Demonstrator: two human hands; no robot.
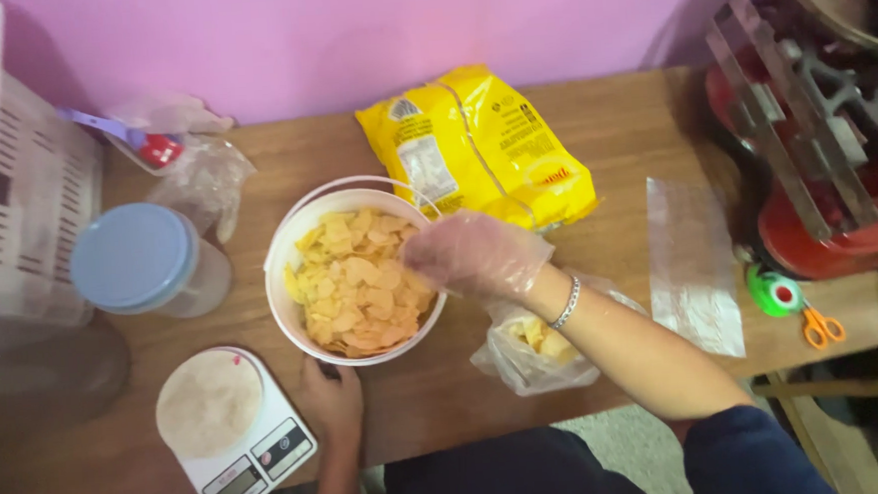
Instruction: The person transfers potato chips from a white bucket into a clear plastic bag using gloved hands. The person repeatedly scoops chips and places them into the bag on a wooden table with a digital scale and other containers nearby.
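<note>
Your gloved right hand (475,255) hovers over the chips (359,281) in the white bucket (283,285) at desk centre, fingers loosely curled, grip unclear; your left hand (332,398) steadies the rim at 6 o'clock; chips look light, brittle; scoop gently from beneath.

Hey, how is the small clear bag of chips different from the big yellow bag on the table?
The small clear bag is see-through, so its chips show; the big yellow bag is opaque and printed. The clear bag sits at the table's near edge under the gloved right hand's forearm; the yellow bag lies flat near the wall. Both lie beside the white bucket.
</note>
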